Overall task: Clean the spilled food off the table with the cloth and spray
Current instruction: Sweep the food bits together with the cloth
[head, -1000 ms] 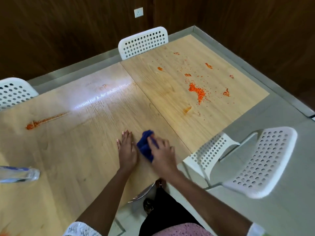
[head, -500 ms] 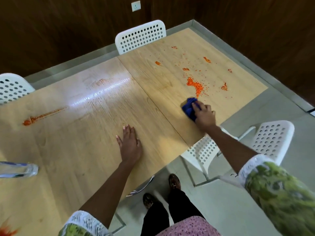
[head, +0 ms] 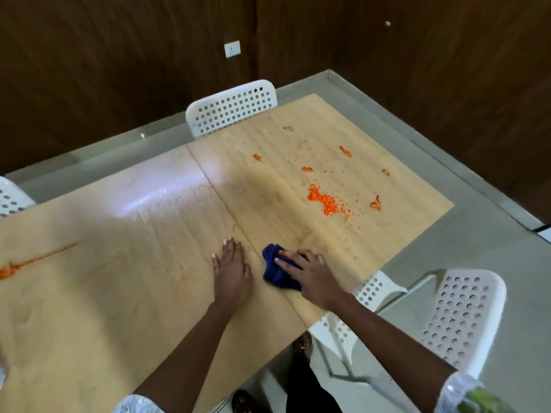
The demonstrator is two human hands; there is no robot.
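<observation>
Back from its reach toward the spill half a second ago, the right hand (head: 310,275) has drawn the crumpled dark blue cloth (head: 275,271) to the near part of the pale wooden counter (head: 119,293), just beside the left hand (head: 231,271). Its grip is pressed down on the cloth, fingers spread flat over it rather than pinching. The left hand lies palm down on the bare wood, fingers together, holding nothing, where it was before.

Beyond the cloth, well apart from it, sits the main heap of orange crumbled food (head: 325,201), with smaller orange bits scattered around it. An orange smear (head: 32,260) marks the counter far to the cloth's left. No spray bottle can be made out.

Most of the mess looks untouched. Dry wiping may scatter the loose crumbs off the counter's far edge or onto the white perforated plastic chair (head: 459,320) to the cloth's right.
</observation>
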